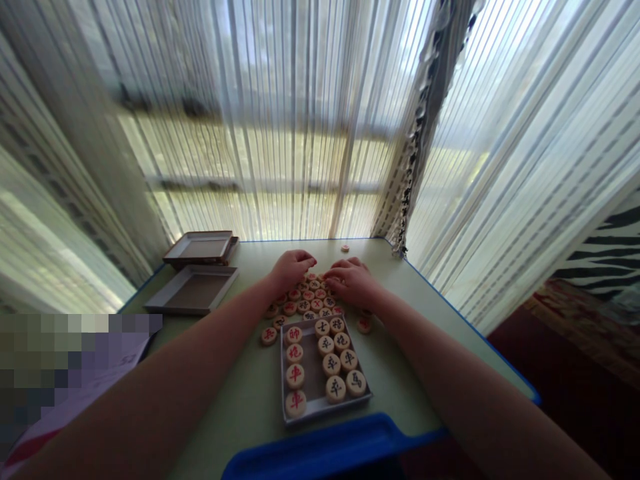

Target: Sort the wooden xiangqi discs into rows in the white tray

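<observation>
Round wooden xiangqi pieces with red and black characters lie in a loose heap in the middle of the table. My left hand reaches over the far left side of this heap, its fingers loosely bent with no piece visible in them. At the heap's far right edge, my right hand rests with its fingers apart, touching or just above the pieces. Nearer to me, a shallow box tray holds a column of red pieces along its left side and two columns of black pieces on its right.
To the left are an open shallow box part and a stack of box parts behind it. A single piece lies near the far edge of the green table. Striped string curtains hang behind. A blue tray-like edge is nearest me.
</observation>
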Demonstrator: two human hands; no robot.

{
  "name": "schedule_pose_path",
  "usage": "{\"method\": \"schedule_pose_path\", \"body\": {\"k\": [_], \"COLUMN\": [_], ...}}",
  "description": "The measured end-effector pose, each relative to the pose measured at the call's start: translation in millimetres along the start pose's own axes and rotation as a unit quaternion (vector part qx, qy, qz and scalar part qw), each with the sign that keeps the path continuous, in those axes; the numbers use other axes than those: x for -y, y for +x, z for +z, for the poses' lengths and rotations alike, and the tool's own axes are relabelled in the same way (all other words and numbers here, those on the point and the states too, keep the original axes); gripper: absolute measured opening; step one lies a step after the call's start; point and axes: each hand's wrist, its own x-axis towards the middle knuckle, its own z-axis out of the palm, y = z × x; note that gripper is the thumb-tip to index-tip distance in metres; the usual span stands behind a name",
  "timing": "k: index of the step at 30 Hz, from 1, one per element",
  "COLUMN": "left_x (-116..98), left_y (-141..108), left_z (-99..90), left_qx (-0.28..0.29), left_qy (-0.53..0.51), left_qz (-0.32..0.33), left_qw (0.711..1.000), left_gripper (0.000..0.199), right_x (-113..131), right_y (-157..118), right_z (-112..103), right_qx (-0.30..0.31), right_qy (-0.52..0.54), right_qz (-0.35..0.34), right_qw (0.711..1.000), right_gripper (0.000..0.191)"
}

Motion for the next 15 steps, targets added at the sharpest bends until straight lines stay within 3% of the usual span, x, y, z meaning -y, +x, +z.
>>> {"method": "schedule_pose_path", "body": {"k": [5,11,15], "left_x": [1.1,6.2,4.5], "left_y": [1.7,0.8,-2.8], "left_z": [-4.9,-5.2,0.1], "left_qx": [-0.024,0.083,0.075], "left_qy": [0.179,0.322,0.375], "left_qz": [0.104,0.166,0.174], "left_qw": [0.978,0.928,0.907], "left_gripper": [0.028,0.028,0.033], "right_x": [2.8,6.8,4.9], "right_y": [1.2,6.5,7.7], "right_z": [2.8,4.1,6.1], "right_qx": [-0.026,-0.007,-0.004], "right_qy": [-0.009,-0.019,-0.025], "right_qz": [0.024,0.043,0.034], "right_qw": [0.999,0.999,0.999], "right_gripper": [0.033,0.032,0.032]}}
